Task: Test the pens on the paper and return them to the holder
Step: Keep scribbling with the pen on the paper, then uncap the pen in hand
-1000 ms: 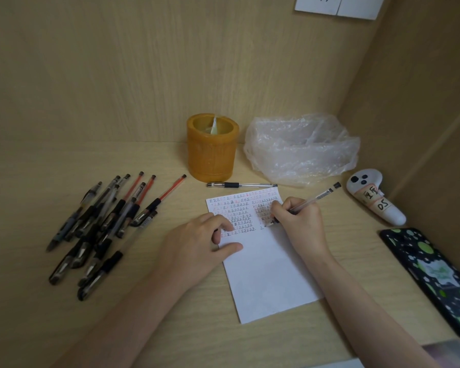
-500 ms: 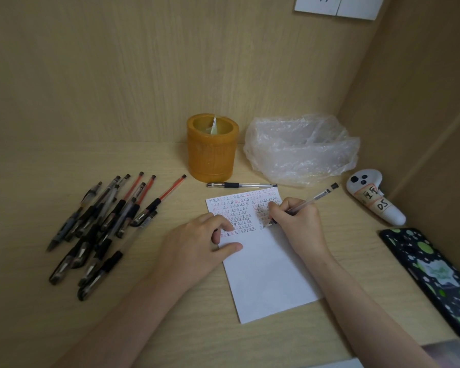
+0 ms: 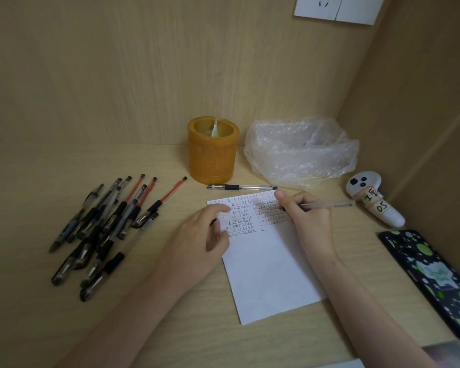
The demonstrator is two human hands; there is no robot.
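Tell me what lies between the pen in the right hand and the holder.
Only a loose pen, lying flat on the desk just in front of the holder; a lifted path from the right hand should clear it. A pale scrap stands in the holder's mouth, leaving room beside it.

Paper (image 3: 266, 261): middle of the tabletop (image 3: 37, 301), in front of the holder (image 3: 212, 152).
Holder: near the back wall, left of the plastic bag (image 3: 300, 152).
Loose pen (image 3: 242, 187): crosswise between holder and paper.
Pile of pens (image 3: 104, 224): left of the paper.
Controller (image 3: 375, 203): right of the paper, behind the phone (image 3: 436, 282).
Left hand (image 3: 197, 243): on the paper's left edge.
Right hand (image 3: 308, 216): over its upper right part, gripping the held pen (image 3: 327, 205).
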